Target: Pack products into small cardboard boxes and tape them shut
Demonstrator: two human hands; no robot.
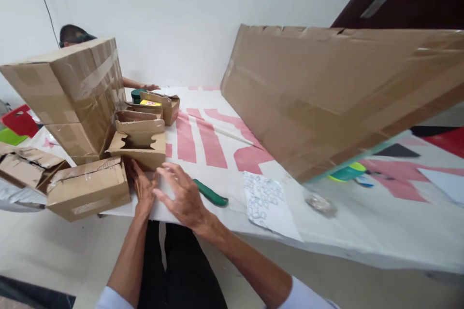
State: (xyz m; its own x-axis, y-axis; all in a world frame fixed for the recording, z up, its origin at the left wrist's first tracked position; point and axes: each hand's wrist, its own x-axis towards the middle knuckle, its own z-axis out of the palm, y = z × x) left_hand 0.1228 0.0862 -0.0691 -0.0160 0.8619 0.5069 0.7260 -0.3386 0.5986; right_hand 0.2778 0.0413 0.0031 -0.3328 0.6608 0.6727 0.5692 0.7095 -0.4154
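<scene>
Stacked cartons (83, 91), cardboard panel (326, 96), green-handled tool (210, 193), doodled paper (266, 203)

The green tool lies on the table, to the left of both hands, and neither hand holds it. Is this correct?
"Left" is wrong: the head view shows the green tool on the table to the right of both hands, and neither hand holds it.

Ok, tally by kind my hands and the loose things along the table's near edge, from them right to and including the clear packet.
Hands, left hand and right hand: 2
Green tool: 1
Marked paper: 1
Clear packet: 1
Total: 5
</scene>
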